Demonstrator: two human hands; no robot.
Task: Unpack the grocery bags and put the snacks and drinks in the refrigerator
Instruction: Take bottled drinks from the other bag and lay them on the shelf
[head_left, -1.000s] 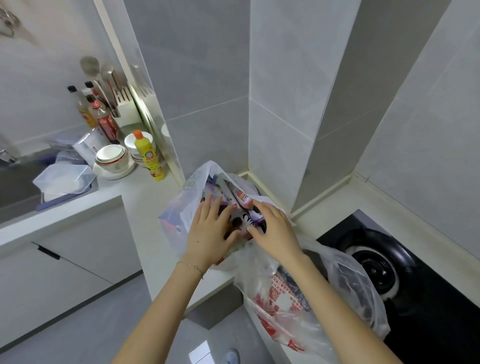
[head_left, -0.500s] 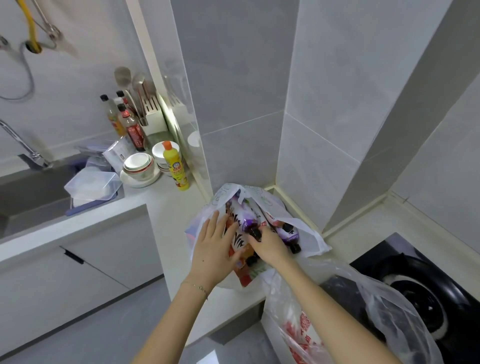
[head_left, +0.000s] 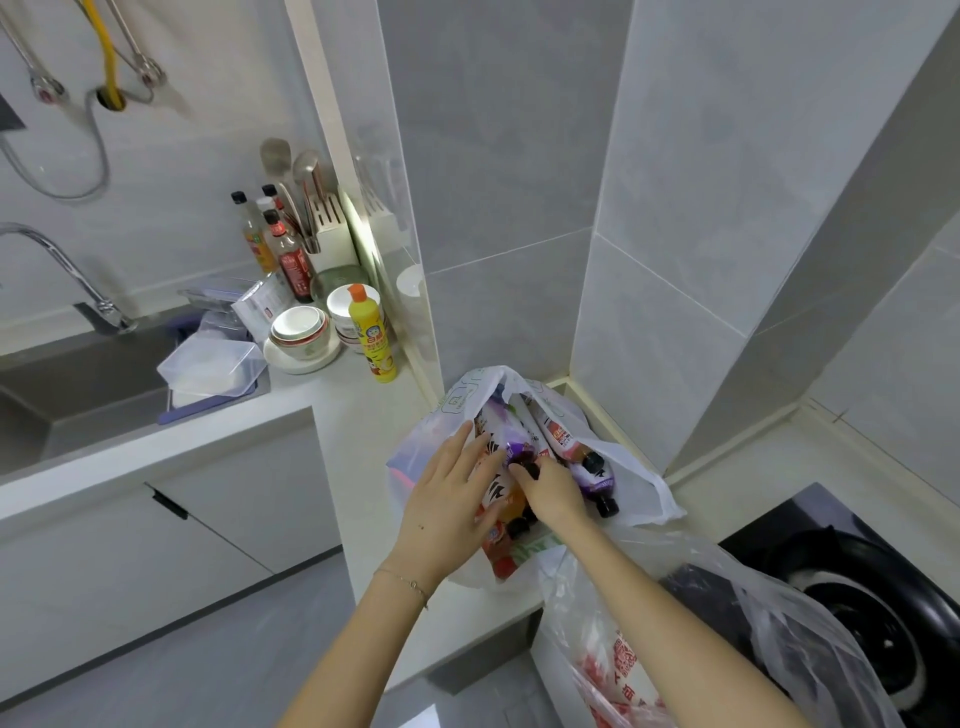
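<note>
Pale counter (head_left: 358, 415) runs from the sink (head_left: 78, 374) at left into a tiled wall corner at frame centre.

- White grocery bag (head_left: 641, 486) sits in that corner, mouth open toward us, its far side close against the wall base.
- Drink bottles (head_left: 592, 478) lie inside it on their sides, dark caps pointing to the lower right.
- Left hand (head_left: 447, 499): fingers straight and spread, laid flat on the packets and bottles at the bag's left side. It grips nothing.
- Right hand (head_left: 553, 491): fingers curled down onto the dark cap end of a purple-labelled bottle (head_left: 501, 436) at the bag's middle. We read this as a pinch on the neck; the fingertips are partly hidden.
- Clear bag (head_left: 727, 597) with red print hangs over the counter's front edge at lower right, touching the white bag.
- Black stove burner (head_left: 857, 597) lies just behind the clear bag.
- Open room: bare counter left of the white bag, up to the yellow bottle (head_left: 371, 340) and stacked bowls (head_left: 301, 332).
</note>
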